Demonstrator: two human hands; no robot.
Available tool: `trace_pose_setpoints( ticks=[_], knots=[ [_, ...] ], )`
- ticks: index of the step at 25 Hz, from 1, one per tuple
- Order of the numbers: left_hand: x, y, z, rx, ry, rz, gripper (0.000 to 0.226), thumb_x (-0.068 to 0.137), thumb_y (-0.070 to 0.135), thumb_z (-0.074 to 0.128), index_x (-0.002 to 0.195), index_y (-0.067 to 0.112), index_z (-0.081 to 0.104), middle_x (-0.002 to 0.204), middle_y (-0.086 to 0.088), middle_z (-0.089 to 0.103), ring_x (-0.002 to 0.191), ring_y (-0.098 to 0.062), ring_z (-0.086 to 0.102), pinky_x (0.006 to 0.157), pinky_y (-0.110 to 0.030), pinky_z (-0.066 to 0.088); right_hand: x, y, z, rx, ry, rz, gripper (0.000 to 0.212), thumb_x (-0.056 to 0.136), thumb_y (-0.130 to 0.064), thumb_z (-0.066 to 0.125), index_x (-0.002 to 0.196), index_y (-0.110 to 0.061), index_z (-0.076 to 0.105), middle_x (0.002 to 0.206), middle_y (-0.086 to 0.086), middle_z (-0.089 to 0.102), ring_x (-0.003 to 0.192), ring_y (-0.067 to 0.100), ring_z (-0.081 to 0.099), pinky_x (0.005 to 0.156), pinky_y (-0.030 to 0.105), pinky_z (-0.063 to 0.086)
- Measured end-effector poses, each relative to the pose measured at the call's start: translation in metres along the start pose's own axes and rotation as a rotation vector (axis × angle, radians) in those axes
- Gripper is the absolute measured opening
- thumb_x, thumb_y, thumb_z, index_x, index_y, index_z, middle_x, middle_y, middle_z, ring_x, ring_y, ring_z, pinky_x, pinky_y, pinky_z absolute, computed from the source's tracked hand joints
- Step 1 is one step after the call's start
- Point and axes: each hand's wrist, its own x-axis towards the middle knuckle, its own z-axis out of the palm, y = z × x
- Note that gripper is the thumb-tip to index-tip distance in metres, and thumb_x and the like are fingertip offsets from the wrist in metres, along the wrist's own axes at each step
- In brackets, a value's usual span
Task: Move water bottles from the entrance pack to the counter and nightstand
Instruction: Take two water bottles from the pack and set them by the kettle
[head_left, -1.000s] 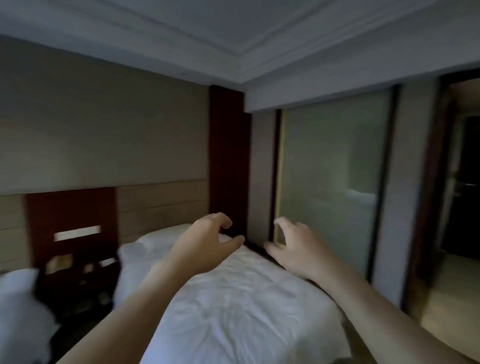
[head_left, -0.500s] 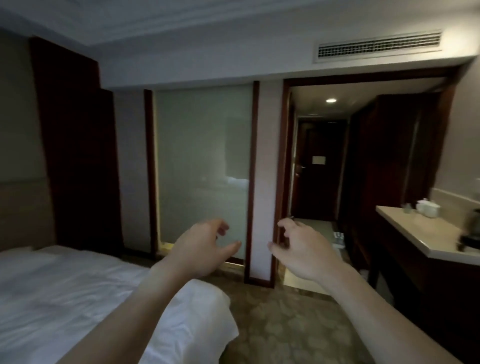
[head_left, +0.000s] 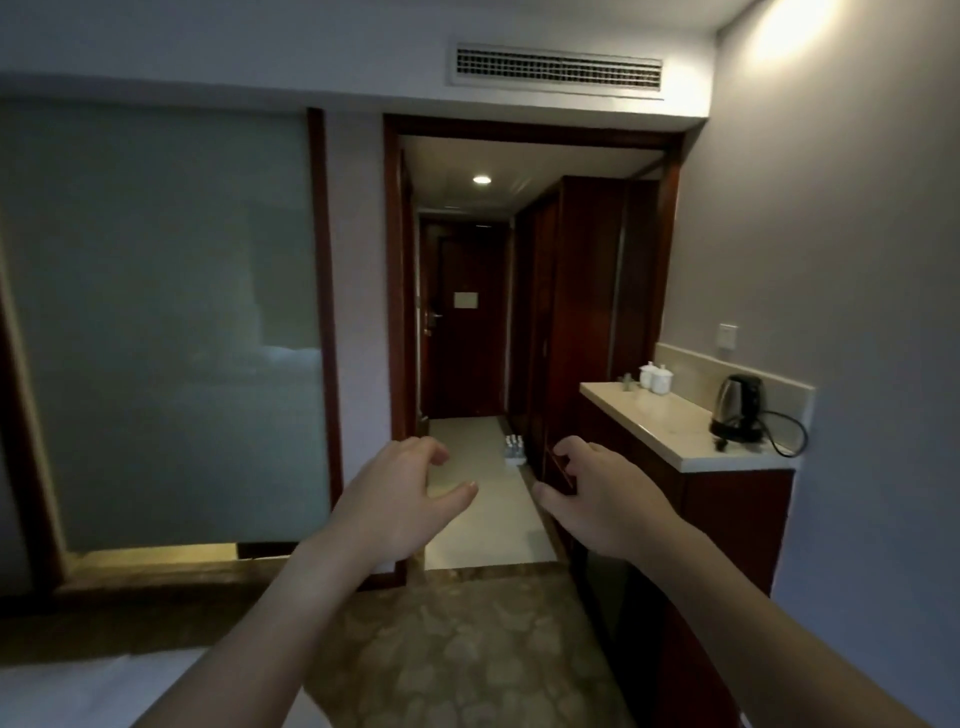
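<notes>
A pack of small water bottles (head_left: 514, 449) stands on the pale floor of the entrance hallway, against the dark wardrobe. The light stone counter (head_left: 655, 427) runs along the right wall. My left hand (head_left: 396, 499) and my right hand (head_left: 602, 496) are both stretched out in front of me at chest height, empty, with the fingers curled and apart. The pack is far beyond both hands, seen in the gap between them. The nightstand is out of view.
On the counter stand a steel kettle (head_left: 736, 408) with its cord and two white lidded cups (head_left: 655, 378). A dark wardrobe (head_left: 574, 322) lines the hallway's right side; the entrance door (head_left: 464, 322) closes its end. A frosted glass wall (head_left: 156, 322) is left, patterned carpet (head_left: 467, 649) below, a bed corner (head_left: 67, 691) bottom left.
My view has swung from the bed and headboard to the right, onto the hallway and counter. Both hands kept the same empty, outstretched pose.
</notes>
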Motion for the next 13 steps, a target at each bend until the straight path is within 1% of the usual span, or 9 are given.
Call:
trace_pose_setpoints(
  ticks=[3, 4, 7, 9, 13],
  knots=[
    [0.078, -0.025, 0.05, 0.024, -0.014, 0.016, 0.059, 0.085, 0.061, 0.053, 0.132, 0.025, 0.051, 0.132, 0.009, 0.054, 0.121, -0.008, 0.047, 0.098, -0.028, 0.042, 0.069, 0.046, 0.024, 0.015, -0.014, 0.036, 0.06, 0.093, -0.053, 0.054, 0.143, -0.022, 0.04, 0.132, 0.0, 0.057, 0.104, 0.017, 0.063, 0.089, 0.036, 0.056],
    [0.105, -0.033, 0.065, 0.029, -0.022, 0.022, 0.06, 0.084, 0.061, 0.053, 0.132, 0.025, 0.051, 0.133, 0.009, 0.054, 0.121, -0.008, 0.047, 0.098, -0.028, 0.041, 0.095, 0.062, 0.032, 0.024, -0.01, 0.039, 0.059, 0.093, -0.052, 0.055, 0.143, -0.022, 0.041, 0.131, 0.001, 0.057, 0.103, 0.016, 0.063, 0.088, 0.036, 0.057],
    [0.195, -0.054, 0.104, 0.041, -0.05, 0.027, 0.058, 0.086, 0.058, 0.054, 0.133, 0.024, 0.05, 0.133, 0.008, 0.054, 0.121, -0.007, 0.047, 0.096, -0.025, 0.04, 0.184, 0.107, 0.05, 0.061, 0.015, 0.052, 0.058, 0.094, -0.049, 0.056, 0.141, -0.02, 0.043, 0.131, 0.001, 0.058, 0.11, 0.017, 0.06, 0.091, 0.035, 0.055],
    [0.253, -0.064, 0.117, 0.055, -0.06, 0.023, 0.056, 0.087, 0.055, 0.055, 0.133, 0.024, 0.05, 0.132, 0.007, 0.054, 0.117, -0.006, 0.047, 0.093, -0.022, 0.039, 0.245, 0.128, 0.056, 0.079, 0.041, 0.05, 0.059, 0.093, -0.049, 0.057, 0.142, -0.02, 0.042, 0.133, 0.0, 0.058, 0.113, 0.018, 0.06, 0.092, 0.033, 0.054],
    [0.353, -0.097, 0.14, 0.035, -0.02, 0.036, 0.053, 0.087, 0.053, 0.056, 0.131, 0.024, 0.051, 0.129, 0.009, 0.054, 0.11, -0.001, 0.044, 0.088, -0.021, 0.038, 0.357, 0.153, 0.074, 0.078, 0.052, 0.037, 0.061, 0.093, -0.05, 0.058, 0.144, -0.02, 0.042, 0.134, 0.001, 0.059, 0.114, 0.018, 0.06, 0.09, 0.032, 0.054]
  ],
)
